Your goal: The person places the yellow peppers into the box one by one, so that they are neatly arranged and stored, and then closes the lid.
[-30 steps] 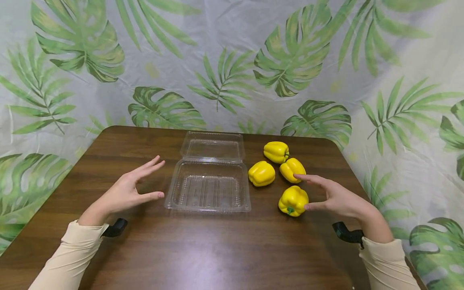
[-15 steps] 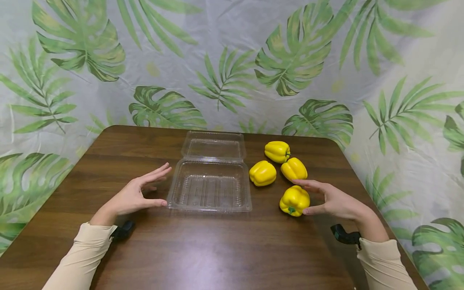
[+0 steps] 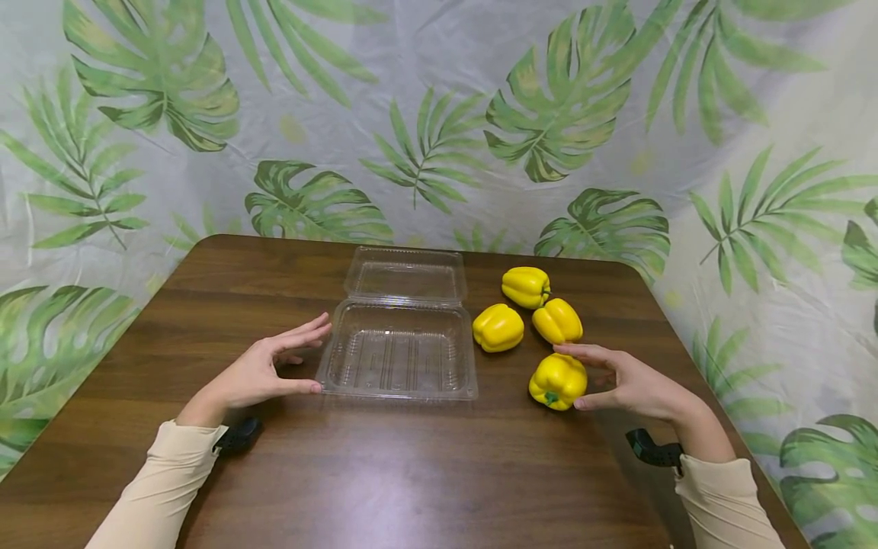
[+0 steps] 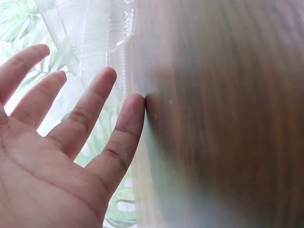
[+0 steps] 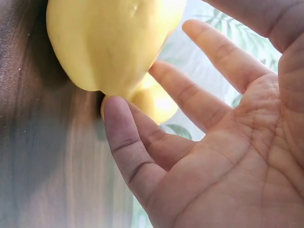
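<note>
A clear plastic clamshell container [image 3: 398,396] lies with its lid [image 3: 405,274] folded back, away from the person. My left hand [image 3: 257,375] is at its left side, thumb tip by the near left corner and fingers spread; contact with the rim is hard to tell. Over on the right, my right hand [image 3: 634,381] stands around the nearest yellow bell pepper [image 3: 557,380], thumb at its near right side and fingers behind it. In the right wrist view the fingers are spread and loosely bent beside the pepper [image 5: 109,42], not closed round it.
Behind the nearest pepper lie more yellow bell peppers: one [image 3: 498,328] next to the container, another [image 3: 558,321] to its right, a third [image 3: 526,287] farther back. All rest on a brown wooden table [image 3: 384,480]. A leaf-patterned cloth [image 3: 439,137] hangs behind.
My left hand has moved right, up to the container's left side. The right hand has shifted slightly left and closer around the nearest pepper. The container and peppers stay put.
</note>
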{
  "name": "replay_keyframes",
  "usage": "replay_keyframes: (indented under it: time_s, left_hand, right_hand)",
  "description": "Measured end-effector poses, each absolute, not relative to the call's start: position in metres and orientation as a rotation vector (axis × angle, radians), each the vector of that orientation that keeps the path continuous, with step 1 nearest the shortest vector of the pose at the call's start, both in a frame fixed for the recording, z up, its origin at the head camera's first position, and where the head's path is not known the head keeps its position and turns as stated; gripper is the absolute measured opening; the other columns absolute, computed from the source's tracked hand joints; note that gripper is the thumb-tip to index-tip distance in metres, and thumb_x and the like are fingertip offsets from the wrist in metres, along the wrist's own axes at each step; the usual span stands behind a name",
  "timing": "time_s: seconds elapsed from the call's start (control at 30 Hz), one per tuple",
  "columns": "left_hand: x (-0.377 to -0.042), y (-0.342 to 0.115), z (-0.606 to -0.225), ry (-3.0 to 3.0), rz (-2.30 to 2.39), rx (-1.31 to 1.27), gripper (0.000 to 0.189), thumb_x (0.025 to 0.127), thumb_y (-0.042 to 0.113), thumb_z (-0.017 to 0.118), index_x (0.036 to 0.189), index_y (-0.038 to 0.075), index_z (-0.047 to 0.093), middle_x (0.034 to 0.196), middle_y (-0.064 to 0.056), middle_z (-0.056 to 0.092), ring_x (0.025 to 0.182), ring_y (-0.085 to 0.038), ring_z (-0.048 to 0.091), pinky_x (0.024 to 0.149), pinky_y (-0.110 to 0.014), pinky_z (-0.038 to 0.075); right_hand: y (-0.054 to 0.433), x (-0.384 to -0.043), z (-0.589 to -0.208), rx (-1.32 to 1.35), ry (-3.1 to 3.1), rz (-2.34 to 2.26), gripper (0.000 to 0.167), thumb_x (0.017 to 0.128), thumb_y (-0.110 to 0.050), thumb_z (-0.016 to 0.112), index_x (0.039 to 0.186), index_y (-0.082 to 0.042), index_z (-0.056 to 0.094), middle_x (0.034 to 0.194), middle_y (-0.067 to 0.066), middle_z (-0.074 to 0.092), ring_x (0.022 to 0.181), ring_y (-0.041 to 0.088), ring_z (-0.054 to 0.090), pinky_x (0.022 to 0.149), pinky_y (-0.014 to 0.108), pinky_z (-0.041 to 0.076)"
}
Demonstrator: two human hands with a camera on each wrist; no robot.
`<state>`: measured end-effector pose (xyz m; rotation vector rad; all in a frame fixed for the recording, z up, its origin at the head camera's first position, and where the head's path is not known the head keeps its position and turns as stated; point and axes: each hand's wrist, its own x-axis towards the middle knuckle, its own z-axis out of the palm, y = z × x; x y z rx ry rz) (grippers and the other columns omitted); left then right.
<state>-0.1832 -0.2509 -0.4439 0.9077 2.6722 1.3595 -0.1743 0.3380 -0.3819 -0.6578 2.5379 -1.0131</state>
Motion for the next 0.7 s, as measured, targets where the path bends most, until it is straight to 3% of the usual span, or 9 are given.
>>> replay_keyframes:
  time_s: [0.23,0.47,0.7]
  left_hand:
    - [-0.183,-0.251,-0.445,2.67,1.322,0.902,0.081,0.086,0.024,0.093,0.157,0.009,0.056,0.174,-0.006,0.039,0.145,0.012,0.043,0.103,-0.033,0.056]
    - [-0.182,-0.25,-0.444,2.672,1.305,0.906,0.08,0.086,0.025,0.092,0.156,0.009,0.057,0.174,-0.005,0.04,0.145,0.013,0.042,0.103,-0.032,0.056]
    - [-0.179,-0.248,-0.442,2.674,1.312,0.904,0.081,0.085,0.025,0.093,0.156,0.011,0.057,0.173,-0.003,0.042,0.145,0.01,0.045,0.103,-0.035,0.057]
  right_hand:
    - [0.34,-0.173,-0.385,-0.614,2.529,-1.013,0.079,0.094,-0.025,0.085,0.162,-0.014,0.048,0.169,0.018,0.044,0.151,0.056,0.039,0.102,0.062,0.054]
    - [0.343,-0.171,-0.388,-0.57,2.572,-0.996,0.077,0.092,-0.025,0.086,0.16,-0.015,0.051,0.164,0.016,0.048,0.139,0.045,0.051,0.088,0.036,0.055]
    - [0.344,-0.171,-0.392,-0.562,2.616,-0.983,0.077,0.09,-0.029,0.088,0.159,-0.018,0.054,0.158,0.017,0.051,0.132,0.039,0.055,0.088,0.034,0.053]
